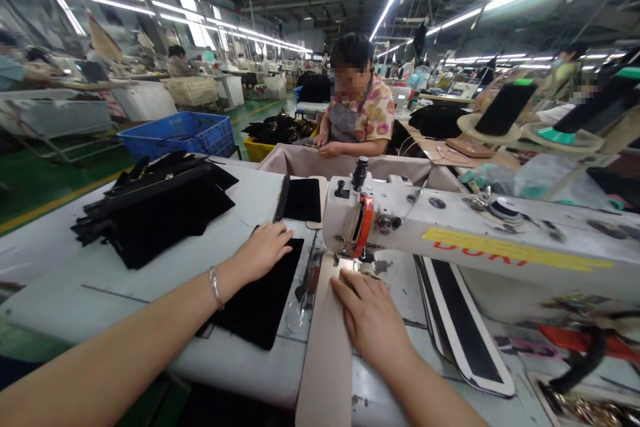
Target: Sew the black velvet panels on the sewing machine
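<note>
My left hand [265, 250] lies on a flat black piece [263, 310] left of the sewing machine [380, 213], its fingers loosely spread and pointing away from me. Beneath the machine's needle area runs a long beige strip [325, 353], and my right hand [367, 307] rests on its right edge with the fingers extended. Just beyond my left hand is a black piece with a pale border [304, 200]. White-edged black strips [467, 320] lie to the right of the machine bed.
A pile of black pieces [160, 213] covers part of the table [100, 320] at left. Behind it stands a blue crate [177, 137]. A person [363, 107] sits across from me, behind a beige cloth-lined bin [340, 160]. Thread cones [505, 110] stand at right.
</note>
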Demonstrator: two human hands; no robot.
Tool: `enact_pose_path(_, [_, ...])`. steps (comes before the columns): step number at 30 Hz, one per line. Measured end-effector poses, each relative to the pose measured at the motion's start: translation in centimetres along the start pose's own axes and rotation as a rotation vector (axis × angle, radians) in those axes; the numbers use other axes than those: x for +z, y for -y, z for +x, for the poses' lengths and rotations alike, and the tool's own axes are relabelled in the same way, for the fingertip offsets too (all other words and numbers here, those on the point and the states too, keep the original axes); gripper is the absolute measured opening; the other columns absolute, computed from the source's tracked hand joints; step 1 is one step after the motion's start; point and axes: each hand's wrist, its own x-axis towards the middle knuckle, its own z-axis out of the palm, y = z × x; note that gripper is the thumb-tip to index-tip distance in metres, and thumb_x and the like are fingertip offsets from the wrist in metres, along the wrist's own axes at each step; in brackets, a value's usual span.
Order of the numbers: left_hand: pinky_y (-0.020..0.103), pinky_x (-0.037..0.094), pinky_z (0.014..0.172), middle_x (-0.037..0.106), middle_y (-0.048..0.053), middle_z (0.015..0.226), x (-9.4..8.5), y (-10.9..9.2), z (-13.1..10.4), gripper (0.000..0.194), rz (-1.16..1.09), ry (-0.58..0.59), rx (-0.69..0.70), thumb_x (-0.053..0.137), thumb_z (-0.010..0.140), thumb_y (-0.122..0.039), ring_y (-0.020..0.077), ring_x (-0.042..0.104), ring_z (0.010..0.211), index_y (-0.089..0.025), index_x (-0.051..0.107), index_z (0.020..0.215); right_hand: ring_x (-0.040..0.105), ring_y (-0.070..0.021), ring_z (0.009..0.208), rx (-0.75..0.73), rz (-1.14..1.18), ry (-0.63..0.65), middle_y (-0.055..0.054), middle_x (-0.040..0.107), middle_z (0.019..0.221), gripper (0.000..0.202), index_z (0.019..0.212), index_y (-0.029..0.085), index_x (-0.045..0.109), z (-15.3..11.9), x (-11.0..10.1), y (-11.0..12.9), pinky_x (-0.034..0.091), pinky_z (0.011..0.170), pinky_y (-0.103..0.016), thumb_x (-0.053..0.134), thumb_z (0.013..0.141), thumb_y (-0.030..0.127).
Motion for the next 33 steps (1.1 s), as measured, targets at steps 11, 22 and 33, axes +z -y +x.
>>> enact_pose_path(11, [0.034,0.045,0.093,0.061,0.006,0.102,0.5,-7.0,-0.4,0.031,-0.352,0.138,0.118,0.041,0.098,-0.025,0.0209,0.059,0.096,-0.026,0.068,0.115,0.049,-0.0267,0.113,0.046,0.035,0.053,-0.01,0.053,0.137,0.052,0.141,0.018,0.045,0.3,-0.2,0.4,0.037,0.094,-0.043,0.047,0.09,0.01])
enact_pose_path(22, [0.035,0.051,0.084,0.07,0.006,0.088,2.4,-9.1,2.1,0.01,-0.523,0.002,-0.07,0.067,0.077,-0.02,0.0261,0.065,0.087,-0.021,0.072,0.086,0.049,-0.0268,0.109,0.052,0.023,0.04,-0.01,0.052,0.139,0.06,0.148,0.016,0.038,0.2,0.1,0.2,0.037,0.091,-0.042,0.045,0.089,0.009])
enact_pose_path(33, [0.036,0.051,0.085,0.071,0.007,0.091,3.1,-9.1,2.6,0.013,-0.495,-0.016,-0.045,0.06,0.081,-0.017,0.0261,0.066,0.088,-0.02,0.071,0.088,0.048,-0.0275,0.112,0.039,-0.009,0.056,-0.011,0.05,0.141,0.06,0.149,0.012,0.034,0.2,0.2,0.1,0.038,0.092,-0.043,0.044,0.09,0.01])
